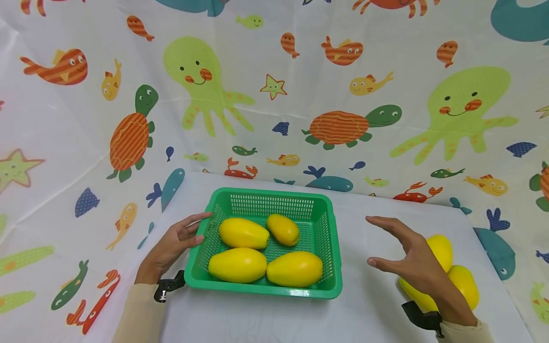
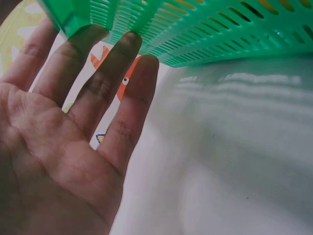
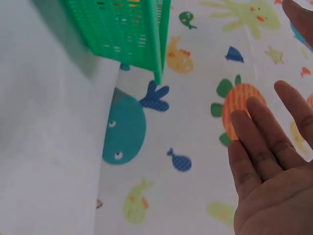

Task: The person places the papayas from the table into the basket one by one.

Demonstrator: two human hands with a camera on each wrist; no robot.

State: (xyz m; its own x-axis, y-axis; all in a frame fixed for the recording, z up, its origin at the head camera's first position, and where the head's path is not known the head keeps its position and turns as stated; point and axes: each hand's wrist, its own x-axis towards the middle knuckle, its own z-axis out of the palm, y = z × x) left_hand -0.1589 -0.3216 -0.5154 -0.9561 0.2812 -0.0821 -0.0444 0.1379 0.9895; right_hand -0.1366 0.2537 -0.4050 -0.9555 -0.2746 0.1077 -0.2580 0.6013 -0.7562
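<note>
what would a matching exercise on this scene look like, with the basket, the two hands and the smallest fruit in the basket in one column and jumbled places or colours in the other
Column one
1. Basket
2. Left hand
3. Right hand
4. Smallest yellow fruit in the basket

Column two
A. in the far row, on the right
B. out to the right, thumb and fingers spread apart
C. green
D. at the basket's left side

Right pairs: 1-C, 2-D, 3-B, 4-A

Head view downward, wrist close-ups, shared basket (image 1: 262, 288)
</note>
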